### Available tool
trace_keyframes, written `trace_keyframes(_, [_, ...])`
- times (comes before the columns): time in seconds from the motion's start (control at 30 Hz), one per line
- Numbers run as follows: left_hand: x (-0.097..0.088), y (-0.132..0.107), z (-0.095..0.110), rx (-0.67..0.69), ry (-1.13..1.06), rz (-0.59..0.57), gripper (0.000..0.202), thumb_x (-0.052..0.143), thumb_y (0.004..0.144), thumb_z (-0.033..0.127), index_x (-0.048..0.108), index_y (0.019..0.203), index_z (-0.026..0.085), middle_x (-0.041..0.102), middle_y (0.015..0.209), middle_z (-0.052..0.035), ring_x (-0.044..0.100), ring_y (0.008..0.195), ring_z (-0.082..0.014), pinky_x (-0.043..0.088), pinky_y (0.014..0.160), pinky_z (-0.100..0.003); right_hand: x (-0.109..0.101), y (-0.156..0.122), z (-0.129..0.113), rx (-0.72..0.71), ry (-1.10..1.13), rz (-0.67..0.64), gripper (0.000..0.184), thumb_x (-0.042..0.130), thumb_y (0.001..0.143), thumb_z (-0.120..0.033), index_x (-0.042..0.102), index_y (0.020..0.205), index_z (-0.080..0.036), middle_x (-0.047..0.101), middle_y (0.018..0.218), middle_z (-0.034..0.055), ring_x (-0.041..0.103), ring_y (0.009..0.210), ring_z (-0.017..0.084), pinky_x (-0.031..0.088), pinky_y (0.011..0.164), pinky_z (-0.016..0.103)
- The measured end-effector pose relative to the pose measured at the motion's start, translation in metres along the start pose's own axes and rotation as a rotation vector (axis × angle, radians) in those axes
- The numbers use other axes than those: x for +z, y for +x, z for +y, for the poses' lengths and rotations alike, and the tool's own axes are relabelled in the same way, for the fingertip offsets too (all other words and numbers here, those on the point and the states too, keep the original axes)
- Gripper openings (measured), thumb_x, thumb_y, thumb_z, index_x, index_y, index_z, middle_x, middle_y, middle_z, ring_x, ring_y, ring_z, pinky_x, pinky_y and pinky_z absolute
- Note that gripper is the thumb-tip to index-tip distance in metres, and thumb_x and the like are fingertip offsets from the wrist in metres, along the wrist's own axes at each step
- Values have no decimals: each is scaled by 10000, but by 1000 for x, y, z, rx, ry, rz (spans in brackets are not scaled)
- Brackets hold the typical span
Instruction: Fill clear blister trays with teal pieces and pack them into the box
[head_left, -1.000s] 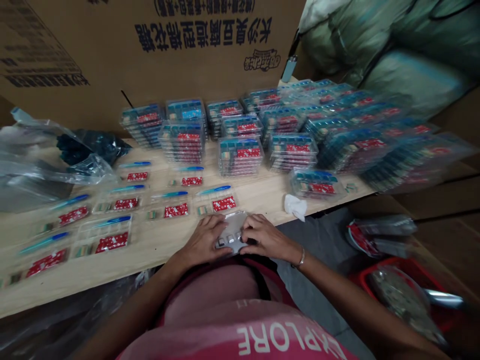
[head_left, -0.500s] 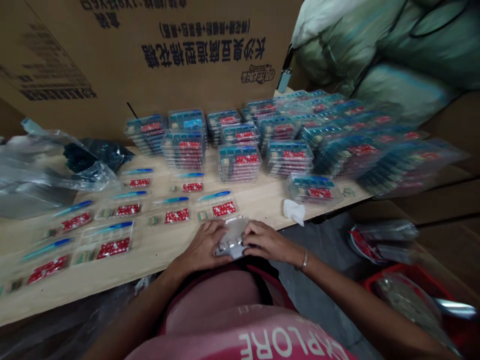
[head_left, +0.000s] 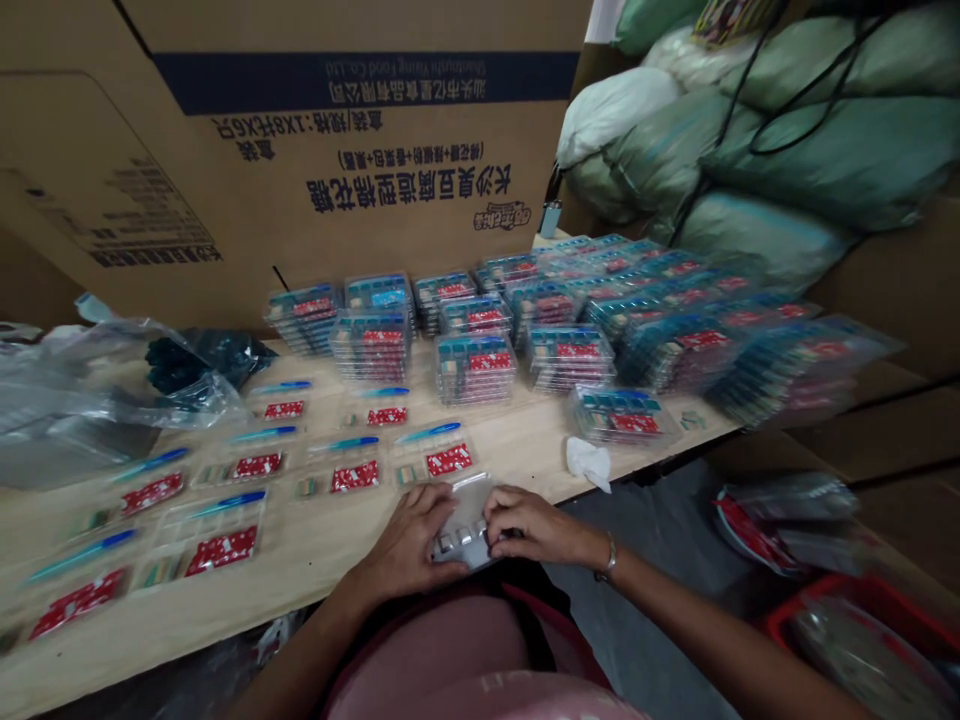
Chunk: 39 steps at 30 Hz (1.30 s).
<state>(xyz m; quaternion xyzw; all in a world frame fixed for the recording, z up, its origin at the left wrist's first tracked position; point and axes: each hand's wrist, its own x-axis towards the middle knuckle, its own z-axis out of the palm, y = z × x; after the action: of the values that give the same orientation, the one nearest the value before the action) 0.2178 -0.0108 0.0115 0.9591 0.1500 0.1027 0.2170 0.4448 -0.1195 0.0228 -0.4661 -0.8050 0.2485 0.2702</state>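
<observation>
Clear blister pack [head_left: 466, 522] lies at the near edge of the table [head_left: 315, 570], just in front of the person's body, gripped from both sides. Far left: crumpled plastic bags [head_left: 67, 400], pushed aside. Next, open trays [head_left: 217, 528] laid flat in rows, each with a blue pen and a red card, probably spread out for easy reach. Left hand [head_left: 409, 545] is curled onto the pack's left edge; right hand [head_left: 529, 528] clamps its right edge, likely steadying it against the wood. Pack looks transparent and glossy, with small pale inserts along its near side. Rightward: white tissue [head_left: 589, 462], then filled stacks [head_left: 570, 355] lined up along the back.
</observation>
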Motion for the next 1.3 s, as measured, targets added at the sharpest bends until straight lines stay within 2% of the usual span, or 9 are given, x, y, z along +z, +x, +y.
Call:
trace_keyframes(0.27, [-1, -1, 0, 11, -19, 8, 681, 694, 694, 581, 555, 1217, 167, 527, 1285, -167, 461, 1207, -330, 377, 1011, -512, 6, 0, -39, -117, -683, -118, 139, 542, 908, -168, 606, 785, -177, 596, 828, 40, 523, 792, 186, 431, 749, 333])
trace_keyframes(0.43, [-18, -1, -7, -19, -52, 138, 489, 509, 883, 456, 503, 1297, 197, 491, 1371, -148, 443, 1255, -298, 369, 1031, -496, 16, 2, -31, -168, -649, -57, 88, 509, 901, -155, 579, 852, -174, 599, 851, 46, 512, 802, 189, 441, 770, 332])
trace_keyframes(0.6, [-30, -2, -18, -72, -3, 135, 482, 493, 892, 435, 510, 1313, 200, 586, 1273, -123, 489, 1200, -286, 406, 1023, -482, 24, 10, -27, -161, -499, 103, 151, 434, 879, -81, 533, 835, -184, 600, 868, 55, 496, 803, 182, 462, 766, 321])
trace_keyframes(0.73, [-35, -15, -24, -104, 18, 259, 434, 375, 938, 366, 496, 1318, 195, 543, 1337, -127, 449, 1262, -290, 367, 1056, -514, 4, 12, -48, -198, -400, 238, 126, 442, 869, -79, 501, 870, -191, 605, 916, 68, 509, 822, 182, 486, 776, 337])
trace_keyframes(0.83, [-40, -21, -19, -130, 2, 354, 370, 319, 958, 314, 533, 1236, 195, 602, 1231, -121, 529, 1160, -263, 416, 1003, -489, -24, 3, -59, -185, -371, 368, 140, 436, 875, -84, 479, 920, -210, 598, 911, 61, 533, 847, 182, 507, 782, 342])
trace_keyframes(0.93, [-39, -14, -5, -16, -27, 191, 267, 474, 911, 380, 602, 1069, 207, 656, 1074, -95, 575, 1042, -247, 464, 949, -438, -42, -12, -44, -124, -480, 503, 157, 440, 888, -90, 482, 961, -222, 598, 932, 68, 572, 881, 191, 528, 763, 346])
trace_keyframes(1.03, [-32, -6, 8, 78, -45, 40, 328, 631, 805, 456, 618, 1027, 214, 644, 1058, -90, 566, 1033, -257, 479, 944, -432, -42, -27, -11, -25, -550, 594, 148, 435, 909, -105, 494, 966, -227, 600, 950, 76, 609, 885, 191, 547, 705, 327])
trace_keyframes(1.13, [-24, -8, 8, 41, -54, 46, 344, 678, 767, 431, 612, 1027, 216, 619, 1040, -89, 569, 993, -248, 522, 850, -397, -33, -42, 14, 72, -557, 692, 163, 418, 910, -93, 498, 961, -226, 599, 959, 79, 619, 881, 182, 556, 696, 316])
trace_keyframes(1.3, [-16, -32, -13, 47, -2, 170, 386, 749, 705, 312, 596, 1050, 234, 619, 1031, -70, 580, 973, -231, 532, 813, -347, -25, -51, 16, 80, -600, 877, 150, 445, 909, -97, 517, 962, -217, 610, 960, 79, 612, 900, 183, 561, 731, 322])
